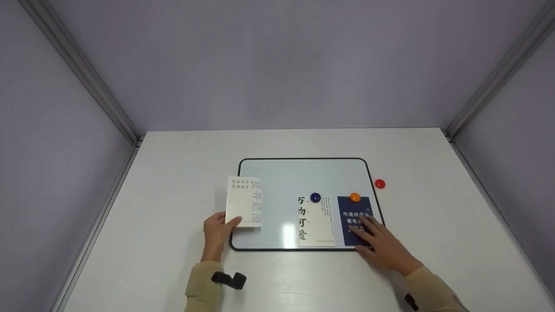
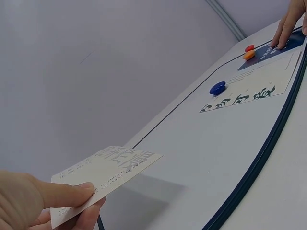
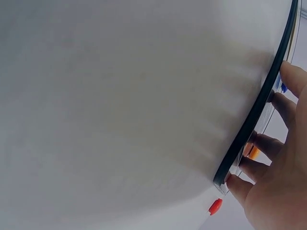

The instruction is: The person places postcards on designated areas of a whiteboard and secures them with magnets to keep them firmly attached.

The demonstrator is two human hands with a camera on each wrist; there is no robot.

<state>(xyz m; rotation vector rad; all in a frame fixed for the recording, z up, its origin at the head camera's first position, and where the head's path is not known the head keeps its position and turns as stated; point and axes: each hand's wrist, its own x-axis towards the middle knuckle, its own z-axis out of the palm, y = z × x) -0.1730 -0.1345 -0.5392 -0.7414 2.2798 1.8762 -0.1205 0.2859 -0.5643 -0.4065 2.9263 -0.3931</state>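
Observation:
My left hand (image 1: pixel 217 232) pinches a cream card (image 1: pixel 243 203) with grey characters by its lower left corner. In the left wrist view this card (image 2: pixel 103 177) is raised over the whiteboard, casting a shadow on it. My right hand (image 1: pixel 379 247) rests with spread fingers on a dark blue card (image 1: pixel 353 240) at the board's lower right. An orange magnet (image 1: pixel 355 197) sits at that card's top edge. Left of it lies another cream card (image 1: pixel 318 225) with bold dark characters, a blue magnet (image 1: pixel 315 197) at its top.
The black-framed whiteboard (image 1: pixel 282 182) lies flat on a white table (image 1: pixel 186 173). A red magnet (image 1: pixel 380 183) is on the table just beyond the board's right edge. Pale panels (image 1: pixel 286 65) enclose the table at the back and both sides.

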